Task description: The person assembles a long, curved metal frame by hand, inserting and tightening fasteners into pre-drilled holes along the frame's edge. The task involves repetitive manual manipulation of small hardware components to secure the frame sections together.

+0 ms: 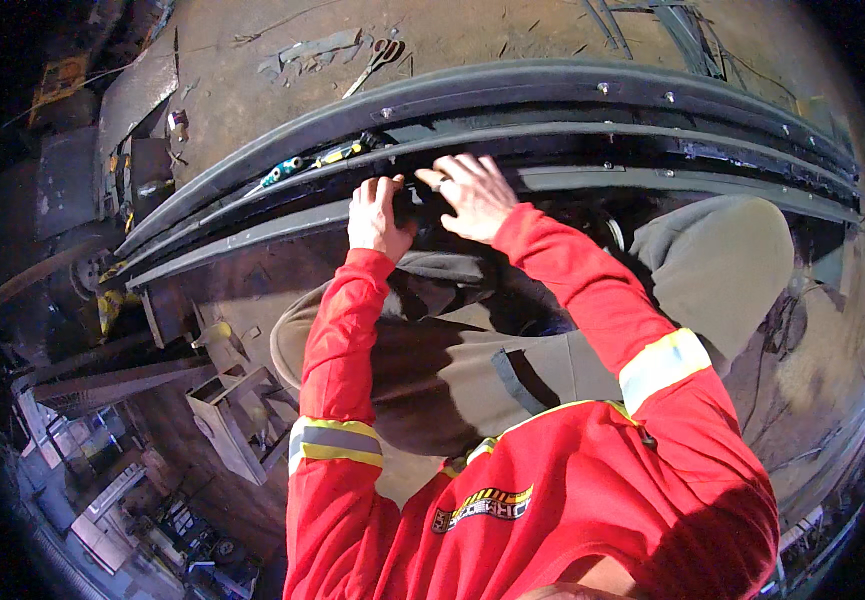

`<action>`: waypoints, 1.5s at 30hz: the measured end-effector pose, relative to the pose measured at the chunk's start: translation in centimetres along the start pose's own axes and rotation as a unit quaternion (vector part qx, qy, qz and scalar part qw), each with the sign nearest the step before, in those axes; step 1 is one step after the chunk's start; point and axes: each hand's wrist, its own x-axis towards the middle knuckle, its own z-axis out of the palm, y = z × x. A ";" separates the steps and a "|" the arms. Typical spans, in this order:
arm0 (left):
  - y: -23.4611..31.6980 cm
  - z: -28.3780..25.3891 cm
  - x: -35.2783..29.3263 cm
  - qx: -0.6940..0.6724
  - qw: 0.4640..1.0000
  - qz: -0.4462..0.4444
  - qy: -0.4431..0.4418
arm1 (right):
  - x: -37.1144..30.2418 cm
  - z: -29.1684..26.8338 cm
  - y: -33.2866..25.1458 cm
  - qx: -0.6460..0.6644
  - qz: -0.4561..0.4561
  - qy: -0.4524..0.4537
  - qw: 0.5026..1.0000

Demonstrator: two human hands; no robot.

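Observation:
A long, slightly curved dark metal beam (572, 180) with parallel rails and bolts stretches across in front of my knees. My left hand (377, 218) lies at its near rail, fingers bent over the edge. Close on its right, my right hand (472, 195) reaches over the same rail with fingers apart and no object visible in them. A small dark shape between the hands is too shadowed to make out. In the channel left of my hands lie a screwdriver (282, 172) with a green handle and a yellow-and-black tool (342, 152).
Scissors (382, 58) and scraps of grey material (317, 48) lie on the floor beyond the beam. Metal strips (687, 35) are at the far right. A wooden box (237, 420) stands at my left, near cluttered equipment (192, 535).

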 end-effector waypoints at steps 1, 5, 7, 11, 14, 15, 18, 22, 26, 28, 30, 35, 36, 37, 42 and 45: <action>0.0 0.2 -0.1 0.012 1.000 -0.001 0.011 | 0.5 1.2 -0.5 -0.011 -0.010 0.025 1.000; -1.4 1.1 -0.9 0.054 0.998 -0.044 -0.004 | 3.0 4.3 -1.4 -0.015 -0.026 0.052 0.998; -1.4 1.2 -0.9 0.062 0.997 -0.038 -0.013 | 3.1 4.3 -1.3 -0.011 -0.038 0.045 0.998; -1.3 0.7 -0.9 0.037 0.999 -0.011 0.006 | 2.9 4.3 -0.7 0.001 -0.041 0.034 0.999; -1.5 1.4 -1.3 -0.007 0.999 -0.011 0.035 | 2.8 4.8 -0.4 -0.005 -0.034 0.045 0.998; -1.4 1.2 -1.1 -0.017 0.999 -0.004 0.035 | 2.7 4.8 -0.3 -0.004 -0.032 0.043 0.999; -1.4 0.9 -0.8 -0.043 0.998 0.008 0.036 | 2.7 4.9 -0.1 -0.019 -0.033 0.049 0.998; -2.4 0.9 -0.8 -0.097 0.992 -0.047 0.065 | 2.6 4.6 -0.4 -0.008 -0.043 0.034 0.998; -2.2 1.0 -1.2 -0.035 0.997 -0.018 0.061 | 2.7 4.5 -0.3 -0.016 -0.082 0.070 0.994; -1.6 0.6 -1.1 0.010 0.998 -0.004 0.056 | 2.8 4.7 -0.1 -0.013 -0.091 0.073 0.993; -0.9 -0.2 -0.9 0.084 0.996 0.020 0.032 | 2.9 5.1 0.0 -0.040 -0.090 0.073 0.992; -0.6 -1.5 0.8 0.151 0.981 0.115 -0.031 | 2.9 5.1 0.3 -0.073 -0.102 0.071 0.990; -0.9 -1.4 0.9 0.164 0.976 0.138 -0.034 | 2.9 5.0 0.2 -0.073 -0.105 0.063 0.990; -1.5 -1.2 1.0 0.177 0.970 0.162 -0.036 | 2.9 4.9 0.1 -0.073 -0.108 0.056 0.990; -2.1 -0.6 1.7 0.230 0.941 0.244 -0.049 | 2.9 5.2 0.0 -0.100 -0.142 0.067 0.982; -2.3 -0.4 1.8 0.210 0.944 0.253 -0.031 | 2.9 5.1 0.0 -0.093 -0.148 0.068 0.982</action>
